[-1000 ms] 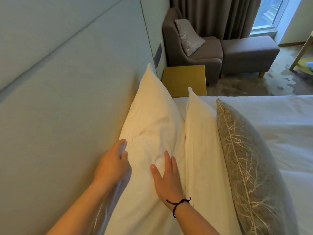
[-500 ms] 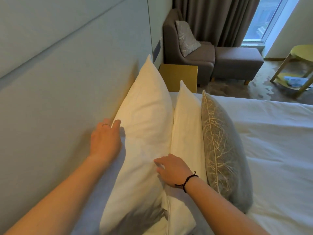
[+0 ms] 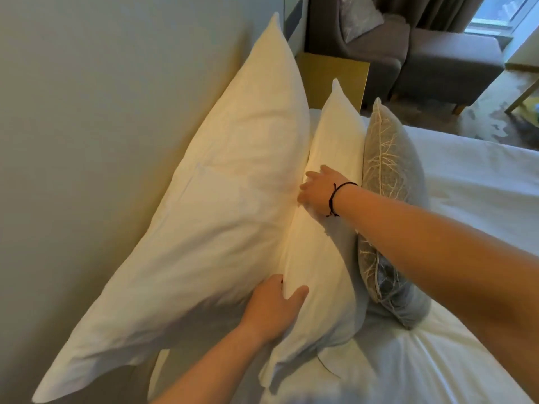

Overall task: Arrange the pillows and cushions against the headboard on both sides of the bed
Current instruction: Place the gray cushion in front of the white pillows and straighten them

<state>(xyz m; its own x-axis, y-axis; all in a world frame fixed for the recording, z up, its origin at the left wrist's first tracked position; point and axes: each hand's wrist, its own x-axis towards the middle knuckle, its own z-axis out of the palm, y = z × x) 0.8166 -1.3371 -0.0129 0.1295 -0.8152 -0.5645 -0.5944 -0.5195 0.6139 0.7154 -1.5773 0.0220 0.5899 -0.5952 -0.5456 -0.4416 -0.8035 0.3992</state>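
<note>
A large white pillow leans upright against the pale padded headboard. A smaller white pillow stands in front of it, and a grey cushion with a pale branch pattern leans on that one. My left hand grips the near lower edge of the smaller pillow, thumb on its front and fingers tucked into the gap behind. My right hand, with a black wrist cord, presses spread fingers into the seam between the two white pillows higher up.
White bedding spreads to the right. Past the bed's far end stand a yellow bedside table, a grey armchair holding a pale cushion, and a grey footstool. A window is at top right.
My left hand left the headboard side of the large pillow and came down to the near edge of the smaller one. My right hand slid farther up the seam. The view moved closer.
</note>
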